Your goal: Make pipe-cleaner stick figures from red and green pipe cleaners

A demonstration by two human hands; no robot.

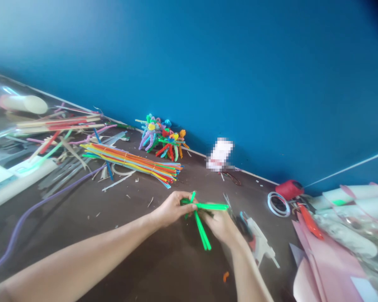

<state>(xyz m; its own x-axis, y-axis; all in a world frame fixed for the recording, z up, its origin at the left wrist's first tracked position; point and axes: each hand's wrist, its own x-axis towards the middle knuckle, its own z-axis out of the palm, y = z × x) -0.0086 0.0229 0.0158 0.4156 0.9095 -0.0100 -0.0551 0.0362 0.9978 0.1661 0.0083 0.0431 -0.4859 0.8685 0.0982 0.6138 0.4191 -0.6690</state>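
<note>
1. The left hand (170,208) is gripping the green pipe cleaners (203,233), with its fingers (183,197) closing around the strands near their crossing.
2. The right hand (220,226) is gripping the same strands from the opposite side, with its fingers (208,218) closed and partly hidden.
3. The green pipe cleaners are crossing between both hands, over the bench (179,268).
4. A hot glue gun (258,239) is lying just beyond the right fingers, with scissors (228,201) near them.
5. A bundle of multicoloured pipe cleaners (132,162) is lying ahead of the left fingers.
6. Twisted pipe-cleaner figures (161,140) are standing farther ahead, against a blue wall (227,75).
7. Pink paper sheets (329,268) are lying well right of the fingers.
</note>
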